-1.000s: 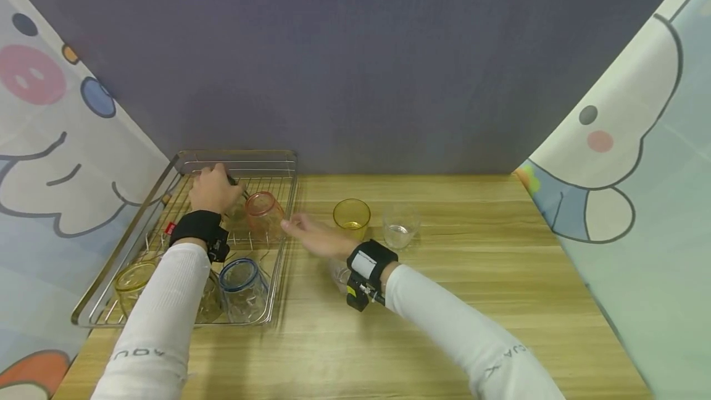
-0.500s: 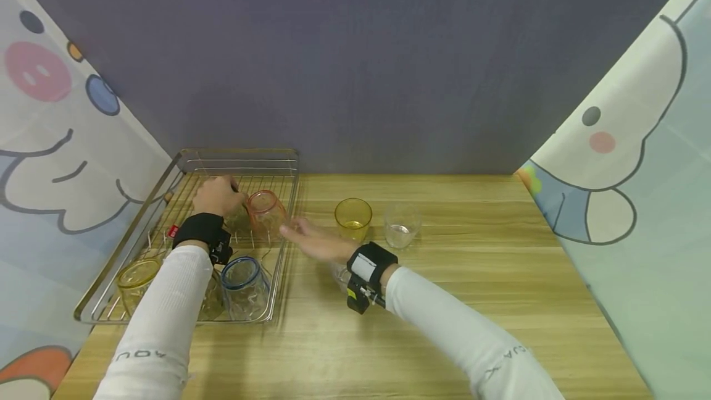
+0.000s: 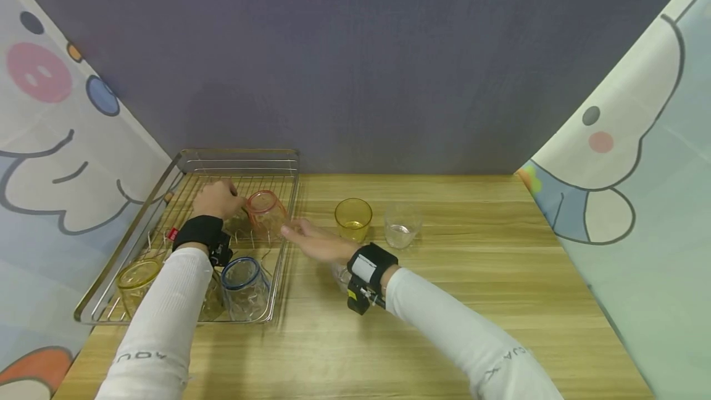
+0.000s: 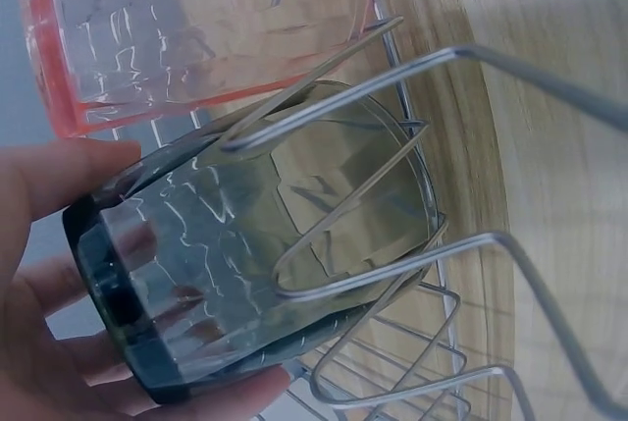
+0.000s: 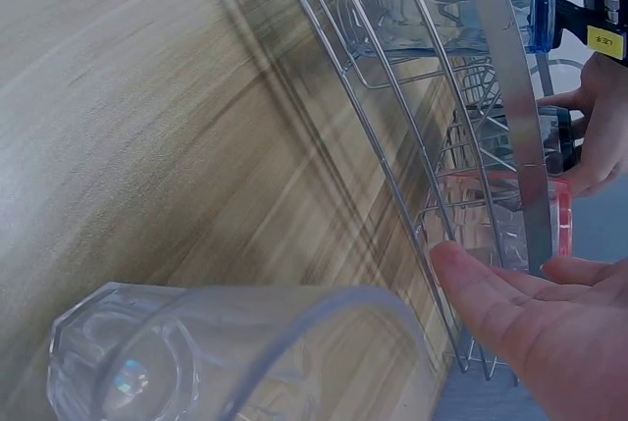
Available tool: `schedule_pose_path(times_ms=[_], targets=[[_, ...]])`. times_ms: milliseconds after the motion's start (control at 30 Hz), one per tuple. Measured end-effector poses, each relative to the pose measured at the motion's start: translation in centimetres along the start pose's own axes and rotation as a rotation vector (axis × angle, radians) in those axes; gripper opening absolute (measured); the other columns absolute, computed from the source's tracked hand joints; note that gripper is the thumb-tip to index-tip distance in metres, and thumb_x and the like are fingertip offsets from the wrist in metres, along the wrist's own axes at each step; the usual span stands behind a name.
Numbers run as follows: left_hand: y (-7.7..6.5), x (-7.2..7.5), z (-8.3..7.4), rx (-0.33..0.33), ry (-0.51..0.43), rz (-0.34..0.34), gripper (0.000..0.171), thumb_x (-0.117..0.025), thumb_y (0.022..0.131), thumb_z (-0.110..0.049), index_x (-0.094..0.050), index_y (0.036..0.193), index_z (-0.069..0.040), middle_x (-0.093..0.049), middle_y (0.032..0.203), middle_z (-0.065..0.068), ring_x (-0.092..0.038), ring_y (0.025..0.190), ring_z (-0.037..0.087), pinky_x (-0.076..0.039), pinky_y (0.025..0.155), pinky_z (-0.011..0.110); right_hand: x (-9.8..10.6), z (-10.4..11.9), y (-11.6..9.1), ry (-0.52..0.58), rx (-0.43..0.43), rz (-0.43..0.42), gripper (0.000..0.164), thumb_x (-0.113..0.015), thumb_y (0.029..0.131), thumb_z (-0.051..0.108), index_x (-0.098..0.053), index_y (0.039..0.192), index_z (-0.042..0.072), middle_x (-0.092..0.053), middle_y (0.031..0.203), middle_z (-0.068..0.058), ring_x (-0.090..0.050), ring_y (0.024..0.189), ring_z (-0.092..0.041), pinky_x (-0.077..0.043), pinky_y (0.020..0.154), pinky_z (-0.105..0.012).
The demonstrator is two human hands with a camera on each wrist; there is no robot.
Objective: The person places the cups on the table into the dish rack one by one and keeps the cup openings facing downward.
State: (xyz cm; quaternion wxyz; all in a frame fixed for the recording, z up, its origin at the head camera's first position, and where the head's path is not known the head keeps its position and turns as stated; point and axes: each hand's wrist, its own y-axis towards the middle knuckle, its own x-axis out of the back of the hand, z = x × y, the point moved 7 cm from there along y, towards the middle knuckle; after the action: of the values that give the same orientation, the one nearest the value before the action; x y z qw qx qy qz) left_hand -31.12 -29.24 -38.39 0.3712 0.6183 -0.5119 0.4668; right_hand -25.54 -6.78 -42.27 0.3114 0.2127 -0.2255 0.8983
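My left hand [image 3: 216, 199] grips the base end of a smoky grey glass [image 4: 245, 244], which stands upside down between the wire prongs of the drying rack [image 3: 241, 152]. The left wrist view shows the fingers and thumb around that base. Beside it, a pink glass [image 3: 265, 212] is also upside down in the rack. My right hand [image 3: 319, 244] reaches to the rack's right side, near the pink glass, with its fingers extended. Whether it touches the rim or the pink glass, I cannot tell. A clear glass [image 5: 235, 352] stands below my right wrist, mostly hidden in the head view.
In the rack's front part are an upside-down blue-tinted glass [image 3: 244, 298], a yellow glass [image 3: 133, 283] and another dark one [image 3: 211, 301], partly behind my left arm. A yellow glass [image 3: 353, 218] and a clear glass [image 3: 401, 227] stand upright on the wooden table [image 3: 500, 289].
My left hand has come slightly down and towards me, lowering the smoky grey glass in the rack. The right hand stays almost in place by the rack's side.
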Motion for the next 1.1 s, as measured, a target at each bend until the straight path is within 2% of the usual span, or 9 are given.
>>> schedule_pose_path(times_ms=[100,200,400,633,767,867,933,1100], targets=[[-0.2,0.0,-0.1,0.006,0.007,0.005,0.025,-0.057,0.092,-0.026,-0.055,0.083,-0.003,-0.056,0.075,0.015,-0.054,0.072,0.033,-0.043,0.065,0.045,0.0,0.1,0.1,-0.021,0.007,-0.001,0.071,-0.018,0.103,0.062,-0.019,0.158,0.018,-0.026,0.163,-0.011,-0.039,0.144,-0.033,-0.033,0.117,-0.054],[-0.2,-0.1,-0.1,0.013,-0.003,0.025,0.031,-0.057,0.093,-0.027,-0.058,0.1,0.003,-0.061,0.095,0.026,-0.059,0.086,0.041,-0.047,0.072,0.051,-0.1,0.0,0.2,-0.023,0.009,-0.011,0.071,-0.019,0.103,0.061,-0.02,0.158,0.017,-0.026,0.163,-0.011,-0.037,0.146,-0.032,-0.031,0.118,-0.054],[0.1,-0.7,0.2,0.013,-0.011,0.128,0.044,-0.053,0.097,-0.03,-0.054,0.118,0.008,-0.055,0.117,0.035,-0.057,0.103,0.048,-0.05,0.081,0.056,-0.2,-0.2,0.4,0.031,0.006,-0.016,0.07,-0.02,0.103,0.061,-0.021,0.158,0.018,-0.028,0.163,-0.01,-0.034,0.147,-0.032,-0.03,0.119,-0.055],[0.7,-1.2,-0.1,-0.061,-0.021,0.28,0.056,-0.029,0.106,-0.03,-0.039,0.141,0.013,-0.043,0.138,0.039,-0.043,0.127,0.056,-0.04,0.103,0.063,0.3,-0.3,0.4,0.027,0.008,-0.015,0.072,-0.017,0.102,0.063,-0.021,0.157,0.017,-0.033,0.16,-0.012,-0.041,0.143,-0.034,-0.035,0.115,-0.055],[0.7,-1.0,-0.1,-0.058,-0.096,0.342,0.063,-0.016,0.109,-0.033,-0.022,0.149,0.016,-0.025,0.149,0.042,-0.027,0.136,0.059,-0.031,0.111,0.066,0.8,-0.3,0.3,0.062,0.01,-0.017,0.071,-0.017,0.102,0.063,-0.021,0.157,0.018,-0.031,0.161,-0.011,-0.037,0.145,-0.033,-0.032,0.117,-0.056],[0.7,-0.8,0.3,-0.015,-0.196,0.369,0.071,-0.009,0.108,-0.041,-0.007,0.152,0.014,-0.007,0.155,0.042,-0.011,0.142,0.06,-0.02,0.115,0.067,1.1,-0.5,0.3,0.074,0.003,-0.017,0.07,-0.019,0.102,0.063,-0.021,0.157,0.02,-0.031,0.161,-0.01,-0.036,0.146,-0.033,-0.031,0.117,-0.056],[0.8,-0.6,0.6,0.008,-0.271,0.364,0.074,-0.005,0.106,-0.046,-0.003,0.153,0.012,-0.002,0.156,0.041,-0.005,0.143,0.06,-0.016,0.118,0.067,1.3,-0.7,0.4,0.093,0.002,-0.024,0.069,-0.02,0.103,0.062,-0.022,0.157,0.02,-0.033,0.16,-0.011,-0.041,0.142,-0.035,-0.034,0.116,-0.055],[1.0,-0.4,1.3,0.034,-0.42,0.32,0.075,-0.002,0.105,-0.048,0.0,0.154,0.009,0.003,0.158,0.037,0.0,0.146,0.056,-0.011,0.121,0.064,2.0,-1.2,0.5,0.17,0.025,-0.027,0.068,-0.022,0.104,0.058,-0.023,0.157,0.016,-0.036,0.157,-0.015,-0.051,0.132,-0.039,-0.041,0.111,-0.052]])
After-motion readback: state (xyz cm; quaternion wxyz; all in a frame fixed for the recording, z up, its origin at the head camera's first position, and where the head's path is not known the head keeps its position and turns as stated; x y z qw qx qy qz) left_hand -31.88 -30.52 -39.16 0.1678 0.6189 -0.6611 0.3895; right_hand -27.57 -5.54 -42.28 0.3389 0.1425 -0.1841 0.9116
